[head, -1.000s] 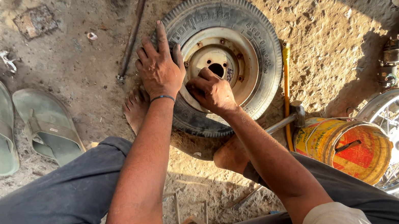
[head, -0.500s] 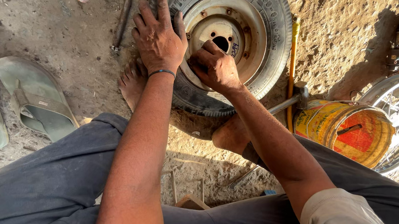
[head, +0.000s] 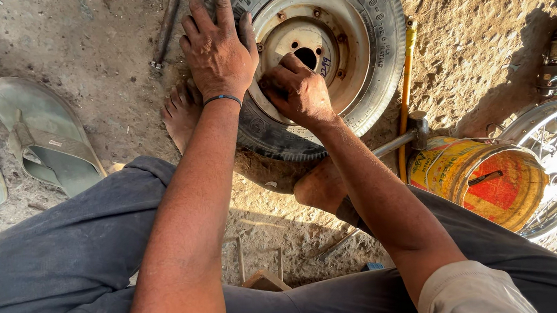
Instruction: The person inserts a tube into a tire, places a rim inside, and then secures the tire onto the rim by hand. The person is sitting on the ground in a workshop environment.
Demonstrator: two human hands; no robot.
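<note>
The small black rubber tyre on its rusty cream steel rim (head: 350, 46) lies flat on the dirt floor (head: 100, 51) just far of both feet, the left hand (head: 218, 49) spread open, pressing its left sidewall, the right hand (head: 298, 89) clenched on the rim's near-left edge.

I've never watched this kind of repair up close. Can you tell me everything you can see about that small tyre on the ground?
The small wheel lies flat on the dirt ground: a black rubber tyre with raised lettering, mounted on a worn, rust-flecked cream metal rim with a dark centre hole and several bolts. The left hand presses flat on its left edge; the right hand is curled in a fist against the rim. Bare feet sit against its near edge. A yellow-handled hammer lies beside its right side.
</note>
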